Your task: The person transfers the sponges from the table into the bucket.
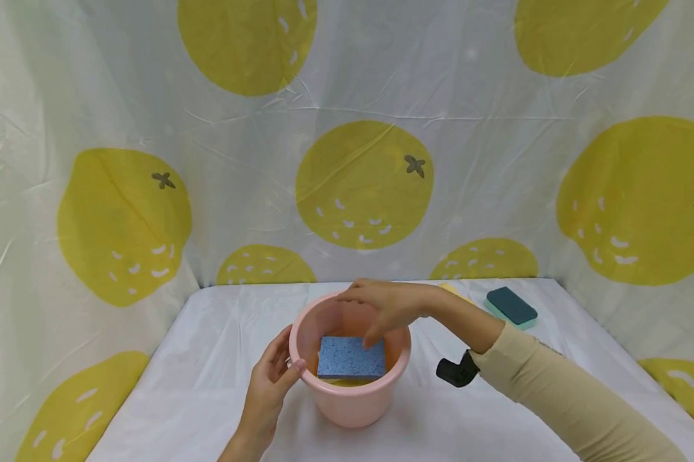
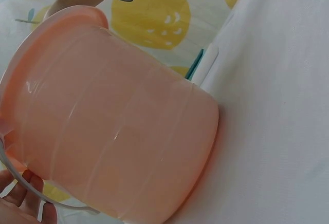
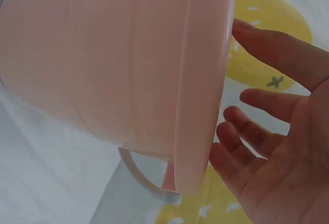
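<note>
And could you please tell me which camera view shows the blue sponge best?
The head view: it looks down into the pink bucket, so nearly all of the blue sponge's upper face shows inside. The left wrist and right wrist views show none of it; both see the outside of the pink bucket, whose wall hides its contents.

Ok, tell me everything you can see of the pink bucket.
The pink bucket stands upright on the white cloth. It looks like smooth, glossy plastic: round, narrowing toward the base, with a broad rim, faint bands around the wall and a thin pale handle outside. A blue sponge lies inside. The left hand holds its rim; the right hand is over the opening.
</note>
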